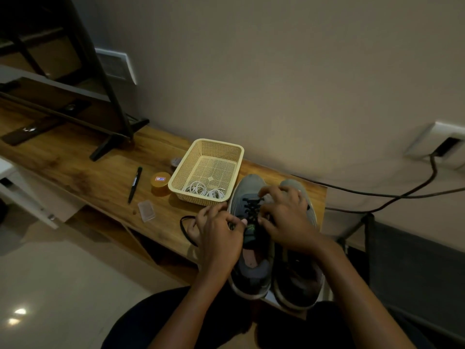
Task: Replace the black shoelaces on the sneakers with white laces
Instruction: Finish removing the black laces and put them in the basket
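Head view: two grey mesh sneakers (251,273) sit at the right end of the wooden counter (100,172), heels past its near edge, with open wood to their left. Left hand (216,230) fingers curl round the loose loop of the black shoelace (183,230). Right hand (284,217) fingers pinch the lacing. Coiled white laces (201,190) lie in the cream perforated plastic basket (219,142) just beside.

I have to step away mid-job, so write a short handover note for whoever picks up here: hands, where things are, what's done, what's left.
Left hand: grips a pulled-out loop of the black lace.
Right hand: fingers on the lacing of the sneaker beside the basket; grip unclear.
White laces: coiled in the basket, untouched.
Done: that sneaker's upper lacing appears loosened.
Left: finish unlacing it, do the other sneaker, thread white laces in both.
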Motion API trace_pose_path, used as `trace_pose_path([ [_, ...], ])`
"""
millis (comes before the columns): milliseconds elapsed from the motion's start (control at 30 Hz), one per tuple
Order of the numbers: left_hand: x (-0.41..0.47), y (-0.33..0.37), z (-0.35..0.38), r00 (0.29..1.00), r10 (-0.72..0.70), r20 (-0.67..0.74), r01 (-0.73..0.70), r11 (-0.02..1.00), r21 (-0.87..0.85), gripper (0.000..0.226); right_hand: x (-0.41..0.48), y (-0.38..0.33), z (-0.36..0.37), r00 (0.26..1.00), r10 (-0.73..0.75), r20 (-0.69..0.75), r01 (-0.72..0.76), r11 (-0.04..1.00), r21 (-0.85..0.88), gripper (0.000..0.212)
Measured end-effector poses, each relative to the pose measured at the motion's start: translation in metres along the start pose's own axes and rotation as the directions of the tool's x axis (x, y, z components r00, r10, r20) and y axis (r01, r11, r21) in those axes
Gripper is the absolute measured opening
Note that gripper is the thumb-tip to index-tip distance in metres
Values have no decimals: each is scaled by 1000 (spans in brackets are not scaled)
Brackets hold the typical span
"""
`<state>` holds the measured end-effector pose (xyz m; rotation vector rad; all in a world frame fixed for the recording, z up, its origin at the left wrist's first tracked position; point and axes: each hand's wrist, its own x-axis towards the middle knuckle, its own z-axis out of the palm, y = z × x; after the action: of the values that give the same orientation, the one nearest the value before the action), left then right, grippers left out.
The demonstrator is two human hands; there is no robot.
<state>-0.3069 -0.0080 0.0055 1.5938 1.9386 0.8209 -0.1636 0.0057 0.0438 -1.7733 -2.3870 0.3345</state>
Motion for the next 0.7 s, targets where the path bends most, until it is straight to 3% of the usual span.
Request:
trace_pose_path([
  [133,2,-4,0,999,-23,-23,22,999,-28,27,-9,25,-23,997,63,-40,-60,995,74,10],
  [267,0,0,2,1000,-25,-6,25,998,-63,25,-8,39,-19,966,218,-137,-192,965,180,7],
  [367,-2,1,3,1000,5,4,-5,998,-60,15,1,39,-11,894,380,-239,-331,918,220,14],
  [467,-4,2,3,993,113,38,-112,993,-36,30,3,35,-7,848,467,-250,-418,880,227,28],
  [567,2,4,5,974,209,84,-217,970,111,41,1,22,-6,882,389,-267,-339,916,215,20],
  [700,15,10,15,939,314,139,-342,898,278,30,1,4,4,968,241,-73,-242,970,-8,32],
])
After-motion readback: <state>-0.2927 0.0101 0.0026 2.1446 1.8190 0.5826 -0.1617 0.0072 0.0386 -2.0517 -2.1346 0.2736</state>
